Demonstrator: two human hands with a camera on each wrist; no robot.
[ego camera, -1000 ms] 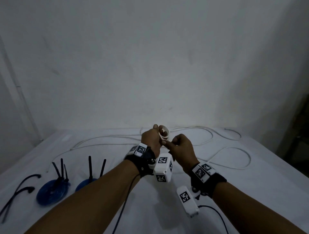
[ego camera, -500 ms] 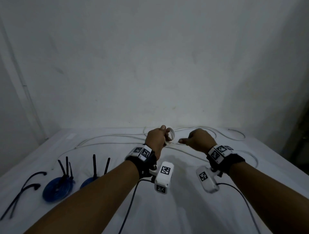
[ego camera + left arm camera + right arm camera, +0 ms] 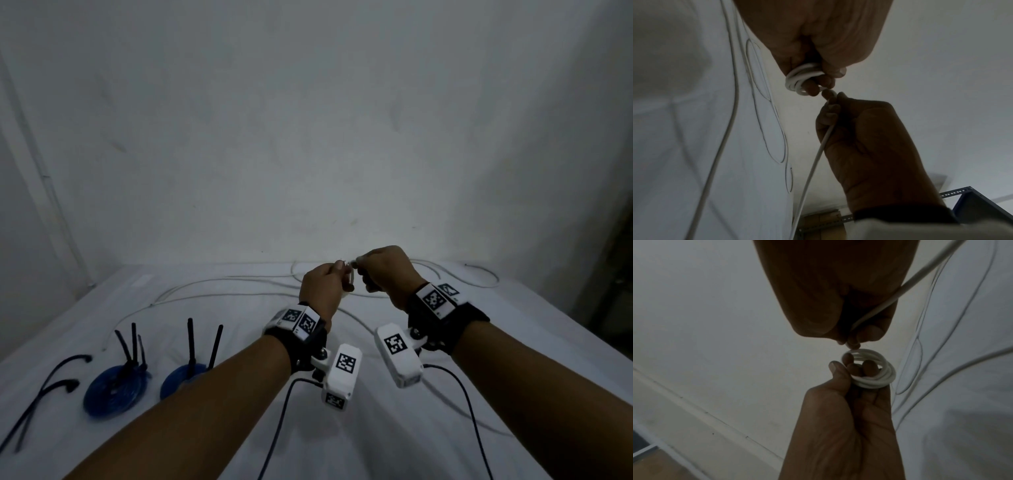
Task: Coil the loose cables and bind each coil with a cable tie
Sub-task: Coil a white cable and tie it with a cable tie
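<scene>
At the far left of the white cloth-covered table, two loose black cable ties are laid, thin and gently curved. Beside them two flat, round blue cable coils are seen, each bound with black ties whose stiff tails stand upright. Above the table's middle, a small coil of about three smooth white loops is gripped by the curled fingers of the left hand. Just right of it, the single white cable is pinched between thumb and fingertips of the right hand, close to the coil. The rest of the white cable is strewn in long slack curves across the cloth.
</scene>
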